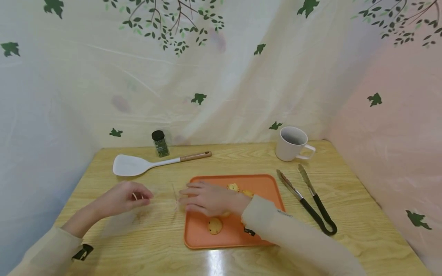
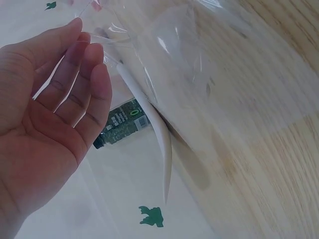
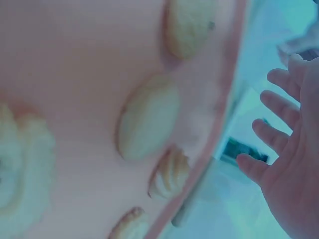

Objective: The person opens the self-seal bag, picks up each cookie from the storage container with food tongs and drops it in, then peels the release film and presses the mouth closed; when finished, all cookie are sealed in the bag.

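My left hand [image 1: 119, 199] pinches the edge of a clear plastic bag [image 2: 182, 55] between thumb and fingertips. The thin film is hard to make out in the head view. My right hand [image 1: 214, 199] reaches over the left part of an orange tray [image 1: 228, 177], fingers loosely extended toward the bag. In the right wrist view the fingers look spread, with nothing seen in them. Several cookies lie on the tray, among them a round cookie [image 1: 215, 226] near the front and a flower-shaped cookie [image 1: 233, 187] at the back. My right arm hides part of the tray.
A white spatula [image 1: 132, 165] with a wooden handle lies behind my left hand, a black-capped seasoning jar [image 1: 161, 145] behind it. Right of the tray are black-handled tongs [image 1: 312, 207] and a white mug [image 1: 291, 145]. A printed cloth hangs behind the wooden table [image 1: 138, 253].
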Tool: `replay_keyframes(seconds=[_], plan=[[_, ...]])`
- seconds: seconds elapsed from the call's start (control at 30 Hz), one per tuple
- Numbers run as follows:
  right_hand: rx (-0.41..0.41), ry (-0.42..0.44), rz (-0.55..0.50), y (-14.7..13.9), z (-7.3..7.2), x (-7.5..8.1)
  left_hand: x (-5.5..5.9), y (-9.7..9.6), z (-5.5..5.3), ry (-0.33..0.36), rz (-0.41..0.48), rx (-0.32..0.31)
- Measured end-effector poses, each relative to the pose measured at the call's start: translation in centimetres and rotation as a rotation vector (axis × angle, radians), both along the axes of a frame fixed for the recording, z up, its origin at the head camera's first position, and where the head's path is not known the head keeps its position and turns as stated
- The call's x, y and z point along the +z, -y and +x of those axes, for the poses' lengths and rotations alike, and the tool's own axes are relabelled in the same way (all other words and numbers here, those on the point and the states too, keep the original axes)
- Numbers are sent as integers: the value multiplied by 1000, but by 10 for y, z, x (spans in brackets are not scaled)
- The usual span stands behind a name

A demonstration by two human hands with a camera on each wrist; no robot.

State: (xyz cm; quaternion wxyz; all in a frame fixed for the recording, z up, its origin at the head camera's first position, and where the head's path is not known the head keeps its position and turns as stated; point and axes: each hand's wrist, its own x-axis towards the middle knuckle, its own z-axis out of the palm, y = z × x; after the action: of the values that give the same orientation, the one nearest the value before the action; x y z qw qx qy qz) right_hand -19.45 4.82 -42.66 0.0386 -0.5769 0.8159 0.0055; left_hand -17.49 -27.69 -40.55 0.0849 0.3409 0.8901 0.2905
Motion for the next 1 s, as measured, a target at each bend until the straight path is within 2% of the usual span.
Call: replay_keyframes(seconds=[0.07, 0.3, 0.47, 0.7, 0.77, 0.9, 1.0], plan=[[-22, -2, -51, -8, 0, 5, 1, 0, 2, 0, 6, 2], [-123, -55, -337, -53, 0, 25, 2, -1, 7, 23, 5, 20], [-291, -51, -489, -93, 6, 37, 0, -2, 9, 18, 3, 26], [-580, 42, -551, -154, 24, 46, -6, -4, 12, -60, -1, 17], [-628, 43, -575, -172, 30, 44, -7, -5, 14, -64, -5, 20], [-680, -8, -622, -211, 42, 34, -7, -6, 19, -49, -19, 46], [-755, -21, -614, -240, 52, 26, -7, -8, 21, -44, -24, 60]])
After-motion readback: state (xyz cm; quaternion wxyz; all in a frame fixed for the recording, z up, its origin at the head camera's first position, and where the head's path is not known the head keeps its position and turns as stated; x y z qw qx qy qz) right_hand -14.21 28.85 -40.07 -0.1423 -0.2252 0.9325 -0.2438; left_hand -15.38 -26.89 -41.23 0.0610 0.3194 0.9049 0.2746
